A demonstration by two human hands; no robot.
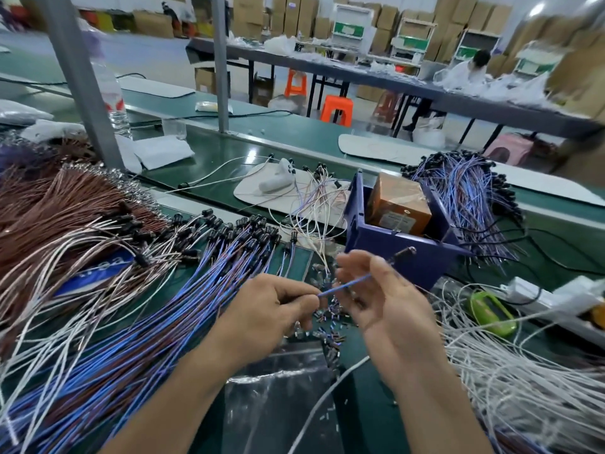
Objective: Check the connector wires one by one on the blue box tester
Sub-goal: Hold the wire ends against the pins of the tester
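Green bench [294,136] under wire bundles [147,322], cartons [294,14] behind; left hand [271,316], right hand [383,306] pinch a blue wire [347,285].

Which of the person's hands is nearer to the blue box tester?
Right. The right hand is just in front of the blue box tester, holding the blue wire near its connector; the left hand pinches that wire farther left.
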